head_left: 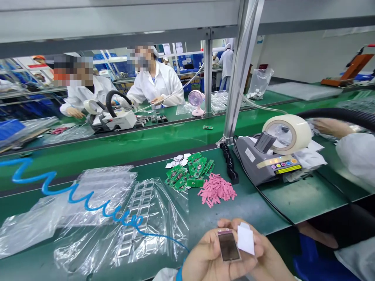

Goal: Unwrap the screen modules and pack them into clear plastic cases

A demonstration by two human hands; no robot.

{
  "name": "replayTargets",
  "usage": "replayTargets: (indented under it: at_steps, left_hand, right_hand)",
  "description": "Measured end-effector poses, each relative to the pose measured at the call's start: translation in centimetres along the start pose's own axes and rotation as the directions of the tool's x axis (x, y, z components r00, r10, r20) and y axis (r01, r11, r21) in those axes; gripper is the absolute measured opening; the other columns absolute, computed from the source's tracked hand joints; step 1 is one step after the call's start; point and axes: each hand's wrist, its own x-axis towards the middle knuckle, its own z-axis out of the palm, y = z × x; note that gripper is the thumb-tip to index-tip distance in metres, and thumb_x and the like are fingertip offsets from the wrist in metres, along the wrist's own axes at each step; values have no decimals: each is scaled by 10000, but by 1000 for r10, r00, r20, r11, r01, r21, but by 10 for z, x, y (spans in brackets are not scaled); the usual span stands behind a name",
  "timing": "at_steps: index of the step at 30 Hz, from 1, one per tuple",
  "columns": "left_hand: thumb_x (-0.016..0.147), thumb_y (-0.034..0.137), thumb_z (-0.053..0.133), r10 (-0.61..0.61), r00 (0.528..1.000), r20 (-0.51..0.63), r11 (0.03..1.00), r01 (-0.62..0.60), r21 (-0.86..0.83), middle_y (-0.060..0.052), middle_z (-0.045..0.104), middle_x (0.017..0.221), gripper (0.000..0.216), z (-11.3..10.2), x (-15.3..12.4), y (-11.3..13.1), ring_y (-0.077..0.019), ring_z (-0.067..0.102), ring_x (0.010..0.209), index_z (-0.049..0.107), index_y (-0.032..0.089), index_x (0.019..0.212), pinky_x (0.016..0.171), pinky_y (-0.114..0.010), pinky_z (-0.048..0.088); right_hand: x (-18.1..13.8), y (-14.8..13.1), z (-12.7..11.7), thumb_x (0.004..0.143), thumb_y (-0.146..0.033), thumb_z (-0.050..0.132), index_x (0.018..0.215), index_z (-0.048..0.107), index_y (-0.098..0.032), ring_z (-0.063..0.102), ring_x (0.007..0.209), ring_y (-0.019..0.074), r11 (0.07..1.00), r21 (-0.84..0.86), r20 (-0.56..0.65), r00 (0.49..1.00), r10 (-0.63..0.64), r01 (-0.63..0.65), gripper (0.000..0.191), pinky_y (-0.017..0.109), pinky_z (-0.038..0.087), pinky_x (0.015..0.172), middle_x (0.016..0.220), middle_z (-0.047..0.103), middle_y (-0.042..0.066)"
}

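My left hand comes up from the bottom of the view with a blue band at the wrist. Its fingers are closed on a small display panel, dark-faced with a pale frame and a pink strip along the top. Close beside it, my right hand grips a small white square piece with a tab on top. The two pieces are side by side, nearly touching. Beyond the hands lie a heap of pink strips and a pile of green circuit boards, with white pieces behind.
Clear plastic sheets and a tray of frames cover the left bench, under a coiled blue cord. A grey tape dispenser stands right, near a co-worker's hand. A metal post rises behind.
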Motion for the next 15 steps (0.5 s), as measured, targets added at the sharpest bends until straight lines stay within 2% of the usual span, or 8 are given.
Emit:
replayTargets:
  at_steps: [3,5,6,8,9,11,13,15]
  left_hand:
    - [730,335,681,-85,996,-3,996,85,-3,-127,615,1229,359,-6,-4,-4,-304,570,1118,649,169,1047,805,-338,433]
    - [726,365,680,-120,992,-23,992,120,-27,-111,615,1227,336,-11,-7,-6,-304,588,1084,661,183,1008,787,-342,425]
    - [733,374,672,-123,992,-40,992,121,-43,-103,633,1196,335,-12,-10,-7,-296,593,1073,661,182,1007,786,-344,423]
    - [739,354,673,-124,991,-54,989,119,-85,-84,676,1089,332,-14,-14,-8,-268,601,1048,654,164,1010,760,-332,427]
    - [734,333,683,-123,991,-57,986,116,-119,-75,689,1028,335,-14,-15,-9,-250,607,1026,649,146,1010,742,-323,431]
    - [722,304,703,-135,988,-74,970,117,-211,-50,701,919,340,-13,-17,-11,-205,621,962,639,120,1001,724,-302,436]
    - [729,307,701,-156,982,-109,948,118,-296,-33,706,868,319,-12,-18,-13,-169,628,900,641,120,980,731,-295,441]
    - [746,337,683,-160,979,-122,944,116,-310,-37,713,854,284,-12,-17,-16,-160,631,860,659,138,947,732,-294,439]
  right_hand:
    - [5,-7,-1,687,-448,694,886,700,-224,635,861,178,988,153,-119,993,5,14,300,314,509,814,886,680,41]
    - [9,-16,-1,683,-411,710,847,695,-215,618,716,133,985,159,-189,981,-39,69,255,254,528,707,744,647,8]
    - [10,-22,-1,690,-393,713,843,693,-214,605,679,119,988,111,-214,973,-85,111,236,235,528,675,731,639,2]
    - [9,-34,-1,701,-373,726,885,693,-223,608,682,112,968,-101,-211,946,-244,228,239,215,529,667,763,654,7]
    - [6,-40,1,712,-369,726,932,689,-235,618,701,116,921,-255,-163,926,-341,295,261,212,531,675,793,666,13]
    - [0,-53,6,739,-364,711,1007,673,-280,637,754,132,719,-546,63,877,-477,430,283,218,534,685,836,686,17]
    - [-4,-65,13,768,-330,687,1035,664,-339,647,780,145,435,-703,379,814,-440,562,268,241,534,683,867,700,10]
    - [-2,-76,20,793,-268,665,1068,650,-373,647,813,155,178,-723,615,739,-276,668,295,277,529,703,927,706,9]
